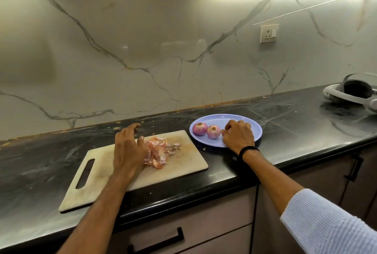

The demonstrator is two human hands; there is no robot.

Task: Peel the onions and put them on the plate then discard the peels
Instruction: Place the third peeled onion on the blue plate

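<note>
**Loose peels are the likeliest thing to go astray**

Two peeled pink onions [200, 128] [213, 131] sit on the round pale-blue plastic plate [221, 119], the nearer one just beside the curled fingers [224, 131] of the right hand [237, 135]. That hand lies knuckles-up on the plate, and its palm hides whether it holds anything.

The left hand [128, 149] is spread loosely and grips nothing. Its thumb is at the edge of the heap of papery pink-orange onion peels [160, 152] on the pale rectangular cutting board [183, 164].

The heap is thin and flaky, so a hasty one-handed scoop would probably shed scraps onto the dark stone bench [285, 129]. Pushing the peels away from the fingers could slide them off the board's far edge. If the right hand lifts carelessly it may nudge the nearer onion, which could roll across the shallow plate.
</note>
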